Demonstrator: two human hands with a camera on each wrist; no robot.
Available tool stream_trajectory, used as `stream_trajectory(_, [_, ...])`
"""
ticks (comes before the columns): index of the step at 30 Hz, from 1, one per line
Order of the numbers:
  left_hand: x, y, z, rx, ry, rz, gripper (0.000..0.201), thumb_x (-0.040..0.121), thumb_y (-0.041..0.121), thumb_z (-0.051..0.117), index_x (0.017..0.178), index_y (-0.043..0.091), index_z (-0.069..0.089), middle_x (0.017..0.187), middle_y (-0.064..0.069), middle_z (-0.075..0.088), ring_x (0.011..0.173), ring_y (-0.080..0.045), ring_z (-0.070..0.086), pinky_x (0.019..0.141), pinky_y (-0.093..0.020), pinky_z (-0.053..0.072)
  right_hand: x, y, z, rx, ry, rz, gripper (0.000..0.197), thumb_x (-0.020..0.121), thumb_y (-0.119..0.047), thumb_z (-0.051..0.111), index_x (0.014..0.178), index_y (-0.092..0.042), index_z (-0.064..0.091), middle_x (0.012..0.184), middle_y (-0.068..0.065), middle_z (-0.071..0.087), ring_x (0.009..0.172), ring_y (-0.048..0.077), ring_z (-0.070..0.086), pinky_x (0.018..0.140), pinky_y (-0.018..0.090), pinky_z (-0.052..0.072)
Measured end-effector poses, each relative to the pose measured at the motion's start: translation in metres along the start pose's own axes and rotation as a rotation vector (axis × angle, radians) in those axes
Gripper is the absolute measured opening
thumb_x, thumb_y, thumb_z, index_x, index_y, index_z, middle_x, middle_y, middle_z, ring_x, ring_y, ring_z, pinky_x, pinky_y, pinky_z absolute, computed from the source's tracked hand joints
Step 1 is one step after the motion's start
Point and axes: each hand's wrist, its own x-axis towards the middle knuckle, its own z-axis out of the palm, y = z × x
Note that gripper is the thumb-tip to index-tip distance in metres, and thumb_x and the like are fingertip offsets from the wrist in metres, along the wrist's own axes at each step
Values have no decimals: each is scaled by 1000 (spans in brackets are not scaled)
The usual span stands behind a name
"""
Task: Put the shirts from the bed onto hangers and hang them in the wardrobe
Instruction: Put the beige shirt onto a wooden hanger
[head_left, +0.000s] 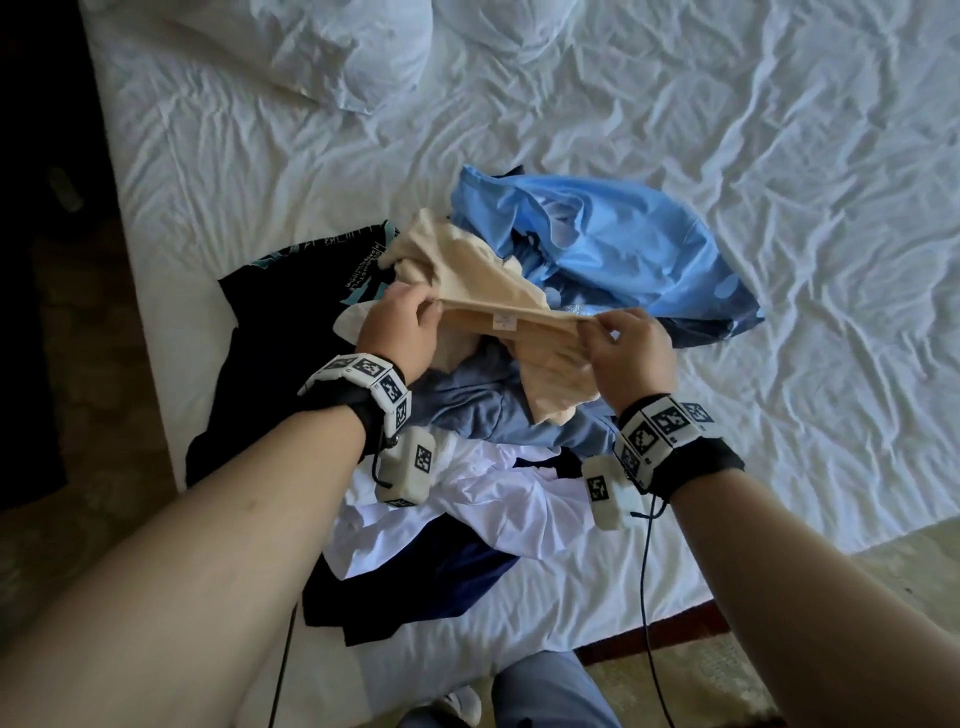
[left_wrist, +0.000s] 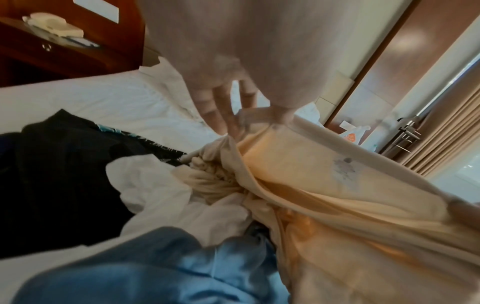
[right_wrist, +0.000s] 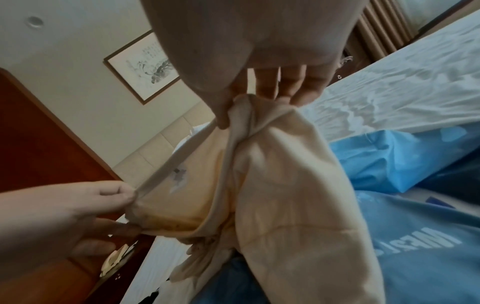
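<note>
Beige shirt (head_left: 467, 270) collar stretched between left hand (head_left: 400, 327) and right hand (head_left: 628, 348), both pinching.

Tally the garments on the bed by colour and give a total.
Beige shirt, pinched by left hand and right hand: 1
Bright blue: 1
Grey-blue: 1
White: 1
Black printed: 1
Navy: 1
Total: 6, as far as the pile shows.

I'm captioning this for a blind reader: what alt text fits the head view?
Two hands, left hand and right hand, pinch a beige shirt's collar taut above a pile of shirts on a rumpled white bed, bright blue shirt behind.
</note>
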Motion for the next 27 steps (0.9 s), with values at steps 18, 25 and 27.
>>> stream_trajectory(18, [-97, 37, -179, -137, 415, -63, 17, 92, 16, 62, 93, 2, 73, 87, -7, 71, 78, -14, 57, 68, -15, 34, -44, -148, -30, -115, -84, -444, 21, 89, 0, 49, 106, 0, 60, 110, 21, 57, 97, 37, 54, 72, 35, 34])
stream_trajectory(25, [-117, 34, -213, -295, 543, -55, 17, 91, 14, 61, 94, 4, 75, 88, -7, 73, 82, -20, 68, 80, -29, 52, -70, -181, -48, -161, -40, -546, 20, 91, -10, 57, 100, -3, 73, 102, 21, 66, 95, 38, 60, 77, 37, 42])
stream_trajectory(27, [-124, 28, -218, -284, 576, -70, 17, 91, 10, 60, 95, 3, 75, 92, -9, 74, 87, -20, 67, 82, -27, 50, -74, -193, -48, -154, -46, -555, 20, 91, -9, 56, 101, -4, 73, 101, 21, 66, 94, 38, 60, 76, 36, 41])
